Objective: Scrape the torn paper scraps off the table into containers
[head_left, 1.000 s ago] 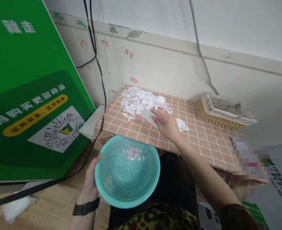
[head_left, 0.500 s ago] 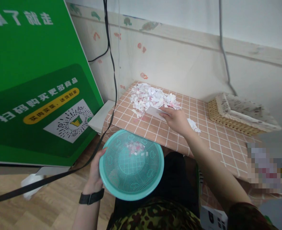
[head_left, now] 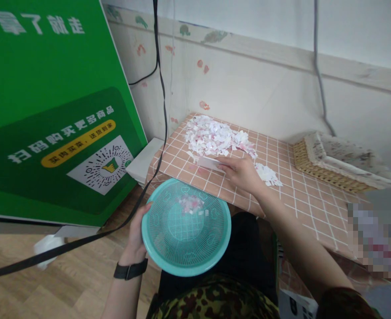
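Paper scraps [head_left: 212, 136] lie mostly ungathered, I judge from my feed. Leftmost, the left hand [head_left: 138, 230] grips a turquoise mesh colander [head_left: 185, 228] by its rim, a small cluster [head_left: 191, 204] inside. Next I see the large heap on the checked tablecloth [head_left: 303, 195], the right hand [head_left: 244, 173] pinching a white card [head_left: 209, 163] at its near edge, then a smaller pile [head_left: 267, 174].

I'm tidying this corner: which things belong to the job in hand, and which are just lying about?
Part of the job: teal strainer in left hand; white card in right hand; paper scraps.

Apparently just there: wicker basket; green sign.
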Tool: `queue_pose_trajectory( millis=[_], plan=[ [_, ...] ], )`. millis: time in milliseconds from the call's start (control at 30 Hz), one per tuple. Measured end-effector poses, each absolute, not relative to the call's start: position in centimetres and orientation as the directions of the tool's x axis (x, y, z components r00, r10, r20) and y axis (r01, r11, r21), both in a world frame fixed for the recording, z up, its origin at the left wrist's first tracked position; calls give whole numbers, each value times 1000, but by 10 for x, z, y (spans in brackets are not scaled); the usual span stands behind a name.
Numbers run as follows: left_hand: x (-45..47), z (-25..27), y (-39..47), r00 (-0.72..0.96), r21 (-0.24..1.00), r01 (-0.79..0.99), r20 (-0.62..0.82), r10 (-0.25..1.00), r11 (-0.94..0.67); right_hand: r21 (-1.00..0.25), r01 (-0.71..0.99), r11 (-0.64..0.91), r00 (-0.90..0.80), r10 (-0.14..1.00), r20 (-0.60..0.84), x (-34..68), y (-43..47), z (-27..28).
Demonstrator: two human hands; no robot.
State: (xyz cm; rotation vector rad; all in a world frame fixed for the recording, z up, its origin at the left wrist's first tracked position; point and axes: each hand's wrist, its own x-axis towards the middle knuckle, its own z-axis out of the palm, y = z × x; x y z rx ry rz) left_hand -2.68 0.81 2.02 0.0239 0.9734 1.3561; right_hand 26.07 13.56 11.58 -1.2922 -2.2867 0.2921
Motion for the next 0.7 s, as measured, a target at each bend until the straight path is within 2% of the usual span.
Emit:
queue_pose_trajectory(
  millis=[267,467,567,700],
  plan=[
    [-25,25,8,-89,525,-803,-575,813,283,-456,675,580,-520,813,262,242,146,122],
    [-24,24,8,-104,538,-795,-576,811,280,-546,552,630,-621,748,236,251,149,127],
    [-23,20,7,-121,541,-800,-568,814,259,-566,585,581,-564,793,231,267,149,127],
    [-22,17,8,-123,547,-800,-551,825,246,-630,647,430,-333,902,274,298,153,120]
  ],
)
